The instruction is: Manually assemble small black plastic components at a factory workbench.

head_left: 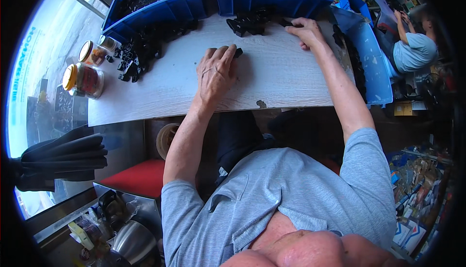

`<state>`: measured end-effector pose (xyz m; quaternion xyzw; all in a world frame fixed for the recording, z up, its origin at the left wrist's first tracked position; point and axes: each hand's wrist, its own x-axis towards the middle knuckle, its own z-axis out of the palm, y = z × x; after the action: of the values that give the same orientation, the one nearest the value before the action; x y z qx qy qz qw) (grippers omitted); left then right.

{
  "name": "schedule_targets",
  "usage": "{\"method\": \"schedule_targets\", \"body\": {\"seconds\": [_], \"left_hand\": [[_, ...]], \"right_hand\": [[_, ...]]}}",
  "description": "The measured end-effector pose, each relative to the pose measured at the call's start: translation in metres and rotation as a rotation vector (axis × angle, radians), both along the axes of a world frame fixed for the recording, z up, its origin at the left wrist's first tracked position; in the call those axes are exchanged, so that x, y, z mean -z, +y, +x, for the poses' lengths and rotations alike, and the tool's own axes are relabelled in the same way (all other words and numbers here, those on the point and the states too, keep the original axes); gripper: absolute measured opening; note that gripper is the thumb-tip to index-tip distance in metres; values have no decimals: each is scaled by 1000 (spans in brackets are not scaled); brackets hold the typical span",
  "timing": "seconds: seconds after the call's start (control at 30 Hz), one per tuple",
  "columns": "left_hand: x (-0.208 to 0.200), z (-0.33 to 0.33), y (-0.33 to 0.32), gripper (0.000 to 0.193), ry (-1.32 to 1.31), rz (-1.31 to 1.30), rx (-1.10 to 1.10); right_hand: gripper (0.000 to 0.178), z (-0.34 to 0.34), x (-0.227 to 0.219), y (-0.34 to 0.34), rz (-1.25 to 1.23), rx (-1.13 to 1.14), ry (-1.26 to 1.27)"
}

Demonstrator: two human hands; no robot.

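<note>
Over the middle of the pale wood-grain tabletop [272,78], my left hand [216,70] has its fingers curled around a small black plastic part [238,52], whose end shows past the fingertips. My right hand [307,32] reaches to the far right of the table. Its thumb and fingers pinch another small black part [286,23]. Left of that hand lies a loose heap of black plastic parts [248,24], below the blue bins. A second pile of smaller black pieces [138,56] spreads over the table's left side.
Two blue bins [160,12] [272,1] filled with black parts line the far edge. A light-blue tub [376,68] stands at the right edge. Jars [87,80] stand at the left corner. Another person [415,51] works at the far right. A red seat [136,177] is below.
</note>
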<state>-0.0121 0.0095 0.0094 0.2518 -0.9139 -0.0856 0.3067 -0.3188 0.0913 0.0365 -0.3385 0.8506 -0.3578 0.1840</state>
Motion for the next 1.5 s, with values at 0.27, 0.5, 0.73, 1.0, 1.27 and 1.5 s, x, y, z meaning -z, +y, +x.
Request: {"method": "schedule_targets", "body": {"seconds": [0.27, 0.5, 0.73, 1.0, 1.27, 1.5], "left_hand": [[-7, -19, 28, 35, 237, -106, 162], [8, -62, 30, 14, 151, -1, 272], [3, -62, 35, 15, 120, 73, 199], [-2, -4, 9, 33, 73, -21, -70], [4, -8, 9, 36, -67, 9, -37], [5, -9, 10, 29, -32, 18, -14]], "right_hand": [[33, 42, -18, 40, 118, -167, -463], [36, 60, -15, 47, 178, -331, -519], [42, 75, -16, 49, 129, -211, -417], [58, 78, -12, 53, 30, -236, -359], [48, 92, -13, 49, 69, -235, -360], [39, 90, -4, 47, 71, -302, -248]]}}
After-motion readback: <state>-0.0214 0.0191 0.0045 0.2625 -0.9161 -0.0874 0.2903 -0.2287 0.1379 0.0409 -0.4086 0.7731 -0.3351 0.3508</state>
